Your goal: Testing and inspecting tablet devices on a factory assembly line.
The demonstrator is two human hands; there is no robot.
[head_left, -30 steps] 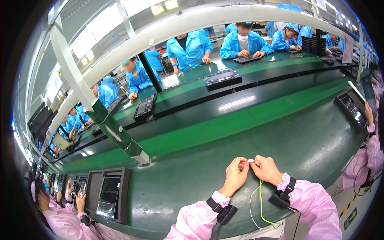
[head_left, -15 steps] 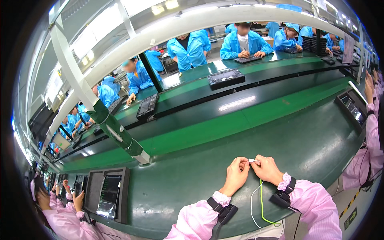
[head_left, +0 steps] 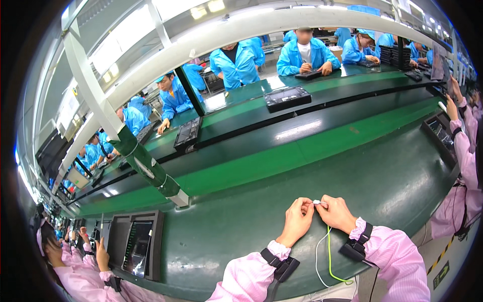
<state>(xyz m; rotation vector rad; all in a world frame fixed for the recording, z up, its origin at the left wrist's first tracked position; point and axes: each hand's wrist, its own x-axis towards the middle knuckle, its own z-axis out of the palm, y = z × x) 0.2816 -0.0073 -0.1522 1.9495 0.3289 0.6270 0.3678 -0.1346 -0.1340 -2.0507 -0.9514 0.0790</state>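
Over the green worktable (head_left: 241,236), my two hands meet at a small white cable plug (head_left: 317,202). My right hand (head_left: 338,213) pinches the plug's right end between thumb and fingers. At the plug's left end, my left hand (head_left: 296,221) has its fingertips pressed together; what lies in that pinch is hidden. A white cable (head_left: 317,261) and a yellow-green cable (head_left: 329,256) hang below my right hand and run to the table's near edge. Each of my wrists wears a black strap with a dark box.
To the left, a dark foam tray (head_left: 159,241) holds a black panel; another tray (head_left: 436,132) lies far right. A green-and-white post (head_left: 161,178) stands left of centre. Beyond, black devices (head_left: 288,98) sit on a line where people in blue work. Pink-sleeved co-workers flank me.
My hands stay at the same spot. The co-worker on the right has raised a flat panel. On the far line, the black devices have shifted slightly right.
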